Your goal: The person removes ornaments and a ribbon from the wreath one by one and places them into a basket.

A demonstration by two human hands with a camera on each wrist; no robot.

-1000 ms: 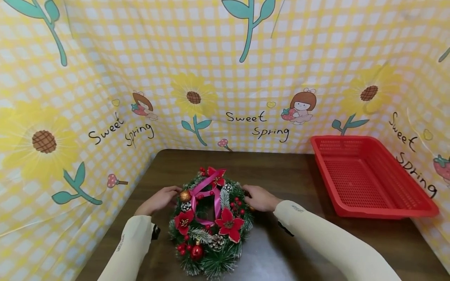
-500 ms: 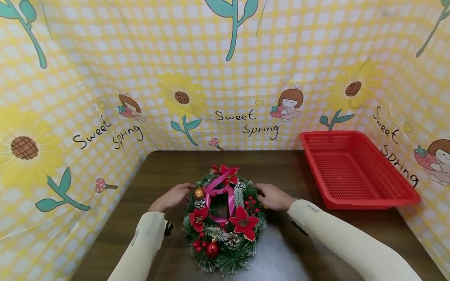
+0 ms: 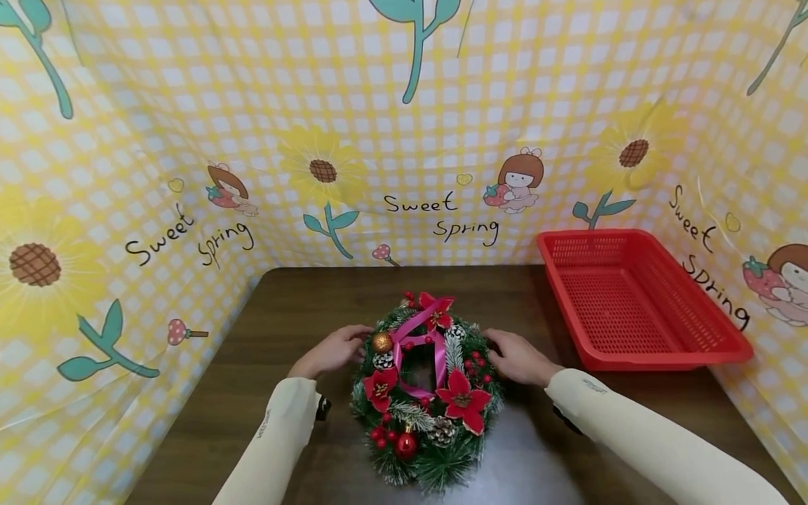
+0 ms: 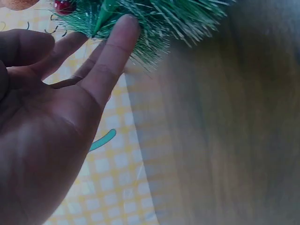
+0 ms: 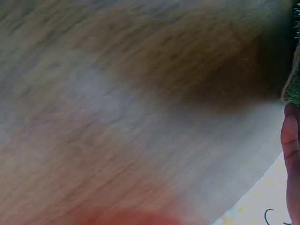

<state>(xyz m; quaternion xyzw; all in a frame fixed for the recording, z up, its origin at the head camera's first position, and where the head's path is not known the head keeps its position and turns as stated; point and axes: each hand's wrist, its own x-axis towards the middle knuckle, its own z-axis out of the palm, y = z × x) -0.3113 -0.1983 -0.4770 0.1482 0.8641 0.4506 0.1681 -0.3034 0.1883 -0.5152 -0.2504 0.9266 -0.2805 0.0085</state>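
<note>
- Around the work area we see yellow-checked cloth [image 3: 391, 133] hung on three sides, probably to screen the space off.
- Below it spreads the dark wooden table [image 3: 297, 298], which gives the hands a flat surface to work over.
- At the table's right side we find the red basket [image 3: 669, 360], well apart from the hands; we suppose it sits there to leave the middle free for handling.
- The wreath [image 3: 416, 414] is left of the basket, between the two hands, its decorated face turned up toward us. We cannot tell whether its underside rests on the table or is slightly raised.
- On its left flank is the left hand [image 3: 334, 351]. The wrist view shows its digits extended and spread, one tip against the green needles; we see no curl around the ring.
- Opposite it, the right hand [image 3: 520, 358] meets the other flank. Its fingertips vanish into the greenery, so we cannot tell whether it pinches. Contact on opposite sides likely steadies a round, springy thing and spares its ornaments.
- Over the hole lies the pink ribbon [image 3: 440, 358], clear of both hands.
- The largest red flower [image 3: 463, 401] sits on the ring's near right.
- Smallest, we note the red bauble [image 3: 406, 445] and the gold bauble [image 3: 381, 342].
</note>
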